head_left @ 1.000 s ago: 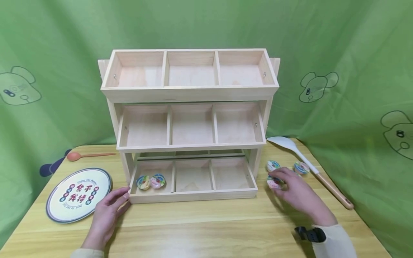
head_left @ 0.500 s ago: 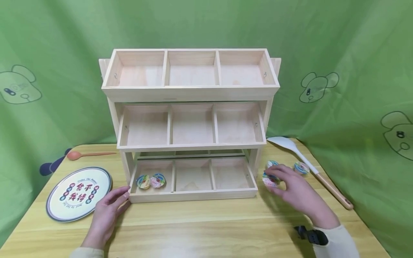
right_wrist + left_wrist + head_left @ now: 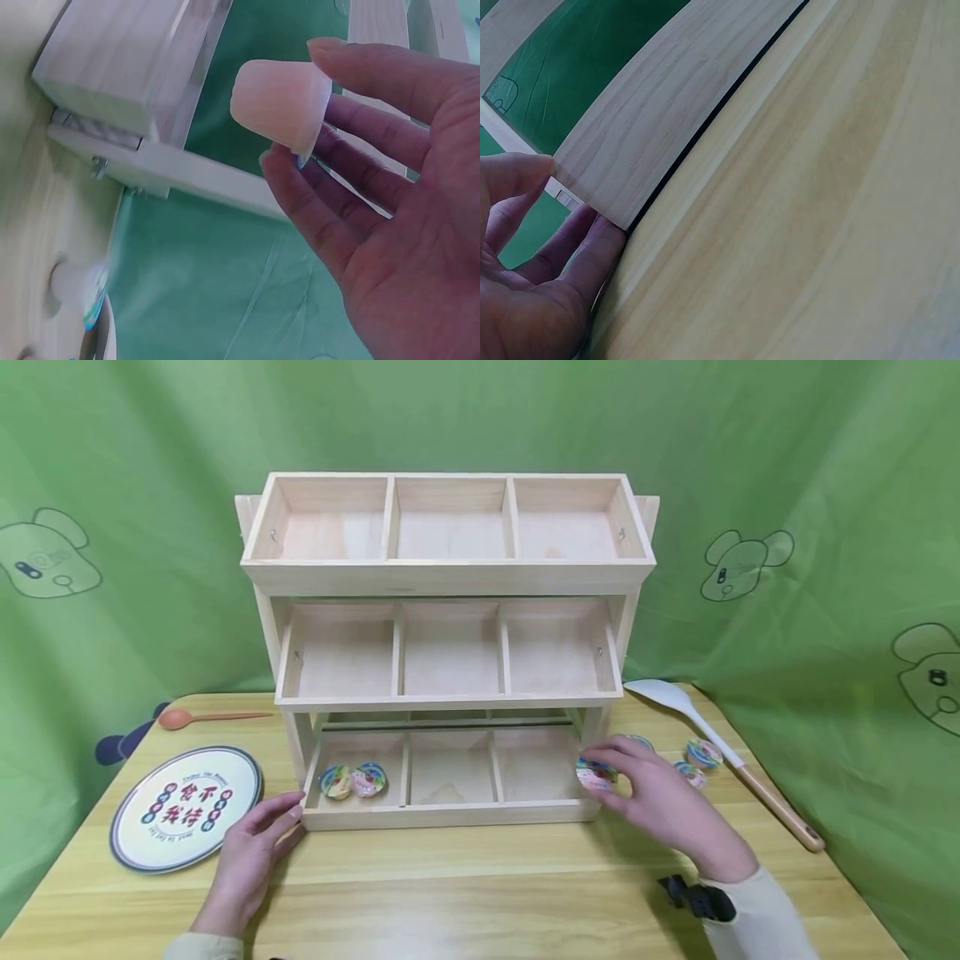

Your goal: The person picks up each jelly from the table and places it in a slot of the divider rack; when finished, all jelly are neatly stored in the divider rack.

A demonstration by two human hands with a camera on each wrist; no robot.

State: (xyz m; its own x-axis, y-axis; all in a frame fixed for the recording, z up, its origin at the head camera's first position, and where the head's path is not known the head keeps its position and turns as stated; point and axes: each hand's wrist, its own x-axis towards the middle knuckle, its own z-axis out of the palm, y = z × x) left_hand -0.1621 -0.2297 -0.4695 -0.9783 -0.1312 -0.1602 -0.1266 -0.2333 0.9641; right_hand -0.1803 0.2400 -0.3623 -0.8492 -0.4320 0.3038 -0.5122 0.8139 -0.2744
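Note:
My right hand (image 3: 667,797) pinches a small jelly cup (image 3: 274,101) between thumb and fingers, beside the right end of the bottom tray. Its pale pink body shows in the right wrist view, while the printed lid (image 3: 595,774) faces up in the head view. My left hand (image 3: 258,852) touches the left front corner of the three-tier wooden rack's bottom tray (image 3: 450,815) with loosely bent fingers. Two jelly cups, one yellowish (image 3: 335,782) and one pink (image 3: 368,780), lie side by side in that tray's left compartment.
Right of the rack, jelly cups (image 3: 703,752) remain on the table (image 3: 450,893), one partly hidden by my right hand. A white spatula-like utensil with a wooden handle (image 3: 780,808) lies beyond them. At left are a round plate (image 3: 183,810) and an orange spoon (image 3: 176,719).
My right hand has lifted the jelly cup and carried it left to the bottom tray's right end, uncovering another cup on the table. The left hand stays at its corner.

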